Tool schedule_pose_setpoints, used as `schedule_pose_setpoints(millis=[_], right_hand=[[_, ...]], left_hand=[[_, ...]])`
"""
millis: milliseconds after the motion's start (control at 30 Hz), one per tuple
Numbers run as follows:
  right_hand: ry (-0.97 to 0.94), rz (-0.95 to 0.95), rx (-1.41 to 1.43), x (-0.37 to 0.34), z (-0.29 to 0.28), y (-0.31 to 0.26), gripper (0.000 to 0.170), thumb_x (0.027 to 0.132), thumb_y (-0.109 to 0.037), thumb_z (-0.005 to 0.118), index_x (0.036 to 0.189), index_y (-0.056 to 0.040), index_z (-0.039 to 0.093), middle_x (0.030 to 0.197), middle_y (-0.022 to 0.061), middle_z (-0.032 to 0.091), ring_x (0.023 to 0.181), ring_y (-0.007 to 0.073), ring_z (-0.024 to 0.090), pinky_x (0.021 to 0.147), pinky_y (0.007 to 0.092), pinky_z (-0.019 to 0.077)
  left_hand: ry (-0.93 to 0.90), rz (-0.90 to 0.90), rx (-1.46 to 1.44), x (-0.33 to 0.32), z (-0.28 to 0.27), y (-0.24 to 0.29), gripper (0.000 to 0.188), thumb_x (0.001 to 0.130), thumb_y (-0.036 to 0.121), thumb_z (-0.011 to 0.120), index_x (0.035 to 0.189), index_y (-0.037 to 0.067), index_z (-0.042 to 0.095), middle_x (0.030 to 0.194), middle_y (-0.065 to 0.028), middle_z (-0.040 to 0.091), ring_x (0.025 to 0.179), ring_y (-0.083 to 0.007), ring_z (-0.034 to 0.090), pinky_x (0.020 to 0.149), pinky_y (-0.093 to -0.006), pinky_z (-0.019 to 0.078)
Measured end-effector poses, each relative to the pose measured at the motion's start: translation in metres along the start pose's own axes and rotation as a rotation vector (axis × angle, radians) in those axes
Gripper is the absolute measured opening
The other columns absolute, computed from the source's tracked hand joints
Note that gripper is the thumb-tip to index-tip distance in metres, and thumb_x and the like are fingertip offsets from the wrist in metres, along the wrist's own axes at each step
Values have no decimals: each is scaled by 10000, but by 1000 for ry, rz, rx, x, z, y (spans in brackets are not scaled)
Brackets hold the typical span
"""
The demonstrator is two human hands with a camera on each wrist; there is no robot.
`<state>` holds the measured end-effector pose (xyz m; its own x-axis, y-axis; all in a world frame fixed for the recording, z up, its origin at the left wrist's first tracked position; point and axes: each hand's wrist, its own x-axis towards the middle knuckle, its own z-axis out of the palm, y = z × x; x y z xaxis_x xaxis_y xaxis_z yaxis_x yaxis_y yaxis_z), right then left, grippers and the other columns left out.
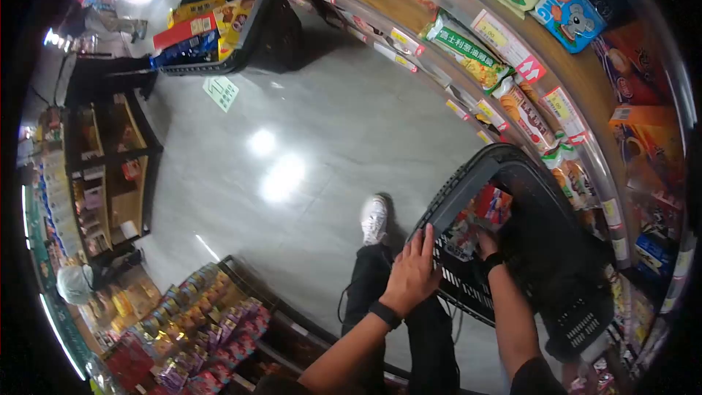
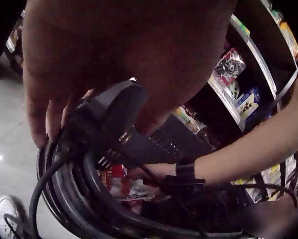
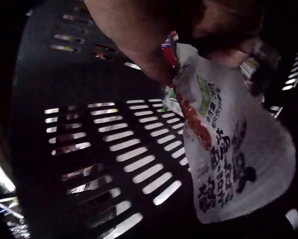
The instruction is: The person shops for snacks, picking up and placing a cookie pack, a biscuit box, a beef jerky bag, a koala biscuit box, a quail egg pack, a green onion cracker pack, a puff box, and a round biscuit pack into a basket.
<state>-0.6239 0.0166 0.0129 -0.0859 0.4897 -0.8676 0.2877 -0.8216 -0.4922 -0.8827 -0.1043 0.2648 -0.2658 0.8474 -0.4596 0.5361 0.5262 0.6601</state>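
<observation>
A black shopping basket (image 1: 439,208) with slotted walls stands between my legs and the shelf. My left hand (image 1: 412,278) rests on its near rim, fingers nearly straight; in the left wrist view they lie over the rim's outer side. Down inside the basket, my right hand (image 1: 485,245) pinches the upper edge of a white printed packet (image 3: 238,154), which hangs from the fingers in the right wrist view. A red packet (image 1: 499,206) lies close by in the basket. The tips of the right fingers are partly hidden.
Curved shelves (image 1: 439,11) with bagged snacks and price tags run along the right. A second basket (image 1: 267,11) holding yellow, red and blue packs stands further off. Wrapped goods fill a low display (image 1: 212,322) at lower left. A person in a pale cap (image 1: 74,285) is beyond it.
</observation>
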Motion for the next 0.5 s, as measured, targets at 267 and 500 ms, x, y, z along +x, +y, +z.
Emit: schedule_pose_setpoints(millis=[267,500], right_hand=[[-8,-234,248,-203,45,-177,367,964,-117,666,1303,-1,589,1252,77,652,1110,168,622,979,328,470],[-141,-377,135,-322,103,-233,337,970,-62,651,1290,15,577,1242,70,642,1103,129,617,955,289,493]], left_hand=[[-14,-157,-520,-17,-29,21,692,896,365,730,1355,-86,479,1266,-285,597,1164,-357,609,961,-410,494],[-29,-176,-1213,-49,-86,79,214,947,147,721,1045,-42,695,856,23,675,749,-14,578,638,-201,471]])
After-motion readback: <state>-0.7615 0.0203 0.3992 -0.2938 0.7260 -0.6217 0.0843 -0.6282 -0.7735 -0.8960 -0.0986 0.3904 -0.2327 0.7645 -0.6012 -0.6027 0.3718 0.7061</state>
